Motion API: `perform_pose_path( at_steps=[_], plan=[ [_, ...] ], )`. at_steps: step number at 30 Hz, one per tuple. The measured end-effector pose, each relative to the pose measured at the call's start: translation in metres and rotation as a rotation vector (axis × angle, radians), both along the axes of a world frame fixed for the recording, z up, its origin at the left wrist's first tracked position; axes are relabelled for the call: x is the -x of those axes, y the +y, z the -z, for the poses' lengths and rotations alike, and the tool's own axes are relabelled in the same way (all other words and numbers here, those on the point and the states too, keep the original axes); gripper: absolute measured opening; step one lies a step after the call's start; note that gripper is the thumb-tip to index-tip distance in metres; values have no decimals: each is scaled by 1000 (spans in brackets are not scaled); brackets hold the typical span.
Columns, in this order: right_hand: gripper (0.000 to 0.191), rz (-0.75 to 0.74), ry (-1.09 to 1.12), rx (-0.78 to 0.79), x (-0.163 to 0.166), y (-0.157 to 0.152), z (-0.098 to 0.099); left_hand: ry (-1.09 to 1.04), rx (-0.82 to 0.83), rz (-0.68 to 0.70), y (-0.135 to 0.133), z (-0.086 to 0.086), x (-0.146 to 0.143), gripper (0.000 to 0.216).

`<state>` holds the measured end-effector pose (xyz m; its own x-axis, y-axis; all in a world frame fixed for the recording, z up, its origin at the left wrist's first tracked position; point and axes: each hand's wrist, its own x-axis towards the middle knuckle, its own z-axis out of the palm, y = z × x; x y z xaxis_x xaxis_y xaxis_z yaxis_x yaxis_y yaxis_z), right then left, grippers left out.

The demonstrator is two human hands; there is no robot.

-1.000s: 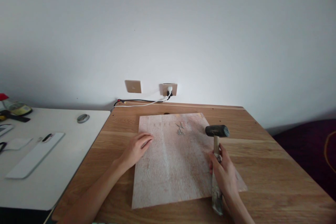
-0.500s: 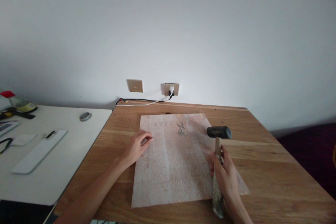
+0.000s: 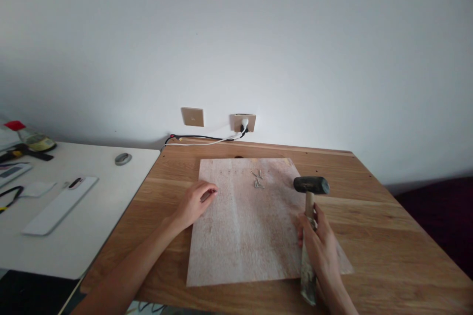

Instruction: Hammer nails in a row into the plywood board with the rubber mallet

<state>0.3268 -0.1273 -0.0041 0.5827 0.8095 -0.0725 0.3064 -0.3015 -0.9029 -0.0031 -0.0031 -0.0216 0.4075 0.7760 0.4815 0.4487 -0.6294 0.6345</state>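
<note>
My right hand point(image 3: 318, 238) is wrapped round the wooden handle of a hammer point(image 3: 311, 185) with a dark head, over the right side of a pale wooden board point(image 3: 244, 241). Its head points away from me. At the board's left edge, my left hand point(image 3: 197, 201) is closed with thumb and forefinger pinched together. Whatever is between those fingertips, if anything, is too small to make out. Several loose nails point(image 3: 258, 183) lie in a small group on the upper part of the board. Small dark marks run in a row near its far edge.
The board lies on a wooden table point(image 3: 384, 241) against the wall. A socket with a plug point(image 3: 244, 124) and cables is behind it. To the left, a white table point(image 3: 92, 211) carries a roll of tape point(image 3: 123, 158), a white flat device point(image 3: 61, 206) and a red-topped bottle point(image 3: 39, 141).
The whole view has shifted slightly, so things sit a little further right and higher. Both hands, the hammer and the nails keep nearly the same places on the board.
</note>
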Motion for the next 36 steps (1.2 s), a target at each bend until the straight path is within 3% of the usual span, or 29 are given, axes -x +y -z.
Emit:
perform_pose_path(
  at_steps=[5,10,18,24,32,36],
  plan=[
    [73,5,-33,-10,3,0,-8,4,-3,-1,-1,0,1,8],
    [61,-11,-72,-34,4,3,-11,7,15,21,-3,0,-1,9],
    [62,-33,-10,-7,1,6,-14,-45,15,-22,-6,-1,-1,7],
    [67,-8,-2,24,5,6,-24,-57,17,27,-7,-1,-3,8],
    [73,-6,-63,25,-3,5,-9,-25,21,45,-6,4,-2,9],
    [91,19,-12,-62,0,4,-5,0,2,48,-7,2,-4,7]
  ],
)
